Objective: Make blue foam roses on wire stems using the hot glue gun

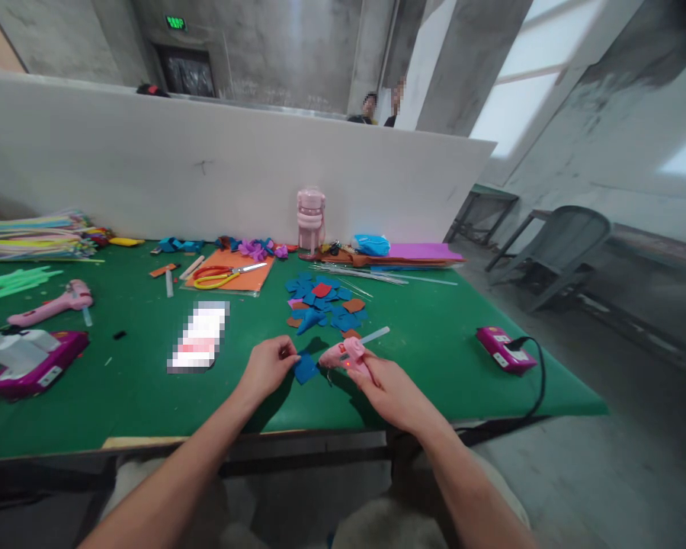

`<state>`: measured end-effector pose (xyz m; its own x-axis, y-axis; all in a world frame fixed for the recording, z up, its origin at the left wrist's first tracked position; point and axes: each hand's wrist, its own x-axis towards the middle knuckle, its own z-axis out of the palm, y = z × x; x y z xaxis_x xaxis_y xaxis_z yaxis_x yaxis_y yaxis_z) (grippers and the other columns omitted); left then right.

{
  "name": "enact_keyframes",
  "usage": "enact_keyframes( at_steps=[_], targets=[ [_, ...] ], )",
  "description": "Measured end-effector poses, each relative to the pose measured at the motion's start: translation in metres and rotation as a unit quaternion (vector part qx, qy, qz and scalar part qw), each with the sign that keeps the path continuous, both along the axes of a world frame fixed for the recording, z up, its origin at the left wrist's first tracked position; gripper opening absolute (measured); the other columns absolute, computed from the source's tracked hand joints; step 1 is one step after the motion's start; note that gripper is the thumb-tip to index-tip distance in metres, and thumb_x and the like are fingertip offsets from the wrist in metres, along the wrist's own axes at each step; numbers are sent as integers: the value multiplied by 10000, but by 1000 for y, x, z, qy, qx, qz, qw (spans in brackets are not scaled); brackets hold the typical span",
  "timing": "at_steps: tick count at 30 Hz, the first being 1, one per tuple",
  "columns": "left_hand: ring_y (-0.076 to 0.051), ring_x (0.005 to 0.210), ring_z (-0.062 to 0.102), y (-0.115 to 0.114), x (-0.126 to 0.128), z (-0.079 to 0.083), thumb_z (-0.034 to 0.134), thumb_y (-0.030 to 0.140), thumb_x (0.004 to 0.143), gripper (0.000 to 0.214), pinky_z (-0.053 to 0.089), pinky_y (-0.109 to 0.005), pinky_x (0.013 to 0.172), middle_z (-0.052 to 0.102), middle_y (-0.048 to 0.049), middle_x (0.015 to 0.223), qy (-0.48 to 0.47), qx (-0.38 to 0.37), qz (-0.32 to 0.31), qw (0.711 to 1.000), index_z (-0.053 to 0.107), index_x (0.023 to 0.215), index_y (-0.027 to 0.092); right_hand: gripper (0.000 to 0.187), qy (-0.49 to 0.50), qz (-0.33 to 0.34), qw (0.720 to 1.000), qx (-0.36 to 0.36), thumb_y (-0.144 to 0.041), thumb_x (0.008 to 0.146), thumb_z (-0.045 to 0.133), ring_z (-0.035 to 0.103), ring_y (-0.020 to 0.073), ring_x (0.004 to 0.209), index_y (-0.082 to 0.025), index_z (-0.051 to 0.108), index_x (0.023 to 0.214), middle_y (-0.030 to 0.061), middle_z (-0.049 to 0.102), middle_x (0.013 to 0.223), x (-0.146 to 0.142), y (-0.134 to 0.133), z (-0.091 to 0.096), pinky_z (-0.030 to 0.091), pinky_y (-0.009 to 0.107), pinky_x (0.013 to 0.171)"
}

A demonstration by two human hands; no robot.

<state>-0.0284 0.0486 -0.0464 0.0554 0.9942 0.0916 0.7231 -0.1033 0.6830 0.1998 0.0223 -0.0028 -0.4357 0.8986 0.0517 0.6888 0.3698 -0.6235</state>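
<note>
"How many hands are at work?"

"Two. The left hand [268, 364] pinches one blue square [306, 369] by its left edge, over the near part of the green table [149, 419]. The right hand [392, 385] grips one pink glue gun [346, 354], a single glue stick [376, 335] jutting from its back."

"Does the nozzle touch the square?"

"It points at the right edge, very close; contact cannot be told."

"What else is about there?"

"Two magenta power strips, one far left [68, 362], one on the right [503, 351]. A second pink glue gun [54, 303] lies at the left, behind the first strip."

"And past the hands?"

"One loose pile of cut pieces [302, 290]: one red, at least three brownish orange, the rest mostly blue and too overlapped to count. To its left, one pair of scissors [229, 274] with a red-orange and a yellow handle rests on an orange sheet [254, 284]."

"Farther still?"

"One pink bottle [310, 221] stands upright at the back, before one white panel [234, 160]. Beyond that panel, two people [369, 110] show in part, and one green lit sign [175, 23] hangs on the wall [297, 53]."
</note>
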Motion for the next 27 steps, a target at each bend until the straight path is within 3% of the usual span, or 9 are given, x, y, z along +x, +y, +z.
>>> enact_keyframes(
  at_steps=[5, 13, 21, 27],
  targets=[
    [-129, 574, 505, 0, 0, 0, 564, 222, 713, 128, 318, -226, 536, 556, 25, 561, -1, -3, 0, 1000, 543, 595, 177, 308, 13, -1, 1000, -8, -345, 888, 378, 605, 209, 811, -152, 550, 1055, 98, 658, 983, 1, -1, 0, 411, 259, 646],
    [-131, 574, 505, 0, 1, 2, 566, 226, 713, 134, 321, -227, 535, 552, 26, 558, -1, -1, 4, 1000, 542, 589, 179, 328, 9, 12, 1000, -6, -348, 888, 381, 601, 221, 890, -153, 567, 1075, 113, 641, 1055, -3, -2, -1, 420, 280, 752],
    [-131, 574, 509, 0, 1, 2, 565, 220, 712, 117, 322, -225, 535, 564, 24, 569, -3, -4, 3, 1000, 549, 602, 181, 339, 5, -1, 1000, -3, -330, 886, 381, 606, 214, 826, -142, 533, 1124, 112, 649, 1025, 1, -1, 1, 422, 274, 679],
    [-132, 580, 513, 0, 1, 1, 563, 224, 713, 127, 321, -222, 533, 565, 23, 566, -2, -5, 1, 1000, 543, 595, 183, 300, 12, 8, 1000, -5, -333, 883, 387, 599, 214, 850, -160, 580, 1034, 106, 645, 1009, -2, -2, 1, 419, 282, 722]
  ],
)
